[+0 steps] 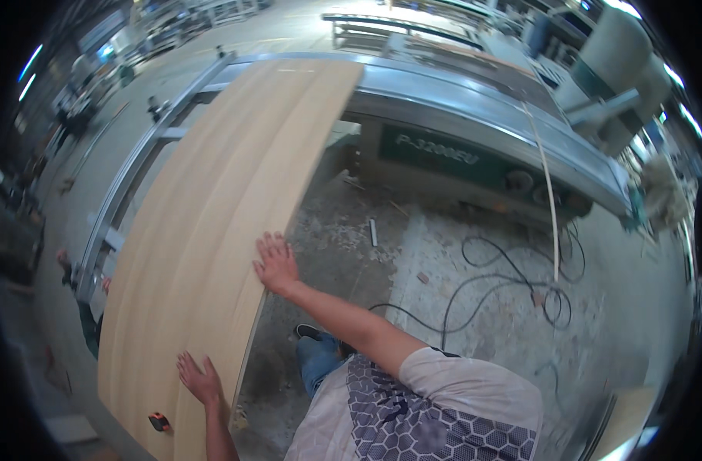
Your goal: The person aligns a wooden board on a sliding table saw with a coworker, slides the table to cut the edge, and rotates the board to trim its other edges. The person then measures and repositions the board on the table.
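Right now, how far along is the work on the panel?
Done: the panel lies flat on the saw table, with a tape measure on its near end. In hand: the left hand and right hand rest open-palmed by its right edge. Left: the panel looks whole, no cut visible, so any sawing seems ahead.

both hands (pixel 276 263) flat, fingers spread
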Tool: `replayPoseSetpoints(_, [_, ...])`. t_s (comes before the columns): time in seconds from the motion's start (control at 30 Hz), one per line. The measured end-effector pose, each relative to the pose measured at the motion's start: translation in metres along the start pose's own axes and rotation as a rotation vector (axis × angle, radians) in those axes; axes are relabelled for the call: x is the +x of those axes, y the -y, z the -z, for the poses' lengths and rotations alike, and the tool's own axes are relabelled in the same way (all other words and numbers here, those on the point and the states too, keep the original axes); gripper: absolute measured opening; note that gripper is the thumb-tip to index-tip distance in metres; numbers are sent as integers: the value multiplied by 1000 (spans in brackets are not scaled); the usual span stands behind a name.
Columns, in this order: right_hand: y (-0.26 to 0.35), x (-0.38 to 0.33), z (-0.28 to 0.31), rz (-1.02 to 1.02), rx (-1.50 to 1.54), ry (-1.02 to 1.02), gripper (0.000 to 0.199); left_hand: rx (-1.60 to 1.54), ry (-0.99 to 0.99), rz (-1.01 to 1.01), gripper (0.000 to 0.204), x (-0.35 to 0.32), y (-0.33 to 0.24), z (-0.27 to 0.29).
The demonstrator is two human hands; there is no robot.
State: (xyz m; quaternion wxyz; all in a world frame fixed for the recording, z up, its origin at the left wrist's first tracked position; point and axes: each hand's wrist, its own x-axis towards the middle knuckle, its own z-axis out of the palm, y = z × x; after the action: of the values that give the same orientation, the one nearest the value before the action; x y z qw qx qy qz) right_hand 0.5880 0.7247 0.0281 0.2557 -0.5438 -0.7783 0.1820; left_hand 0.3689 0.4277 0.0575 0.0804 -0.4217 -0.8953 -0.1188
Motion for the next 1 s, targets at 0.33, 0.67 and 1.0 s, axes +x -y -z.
replayPoseSetpoints(0.33, [37, -48, -27, -462, 545, -270, 94, -70, 73, -157, 62, -2, 2, 2])
replayPoseSetpoints(0.67, [84, -114, -86, -893, 1017, -22, 100, -100, 61, -250, 60, -4, 2, -5])
replayPoseSetpoints(1.0, [130, -194, -94, -856, 1451, 375, 81, -169, 111, -458, 65, -3, 7, -4])
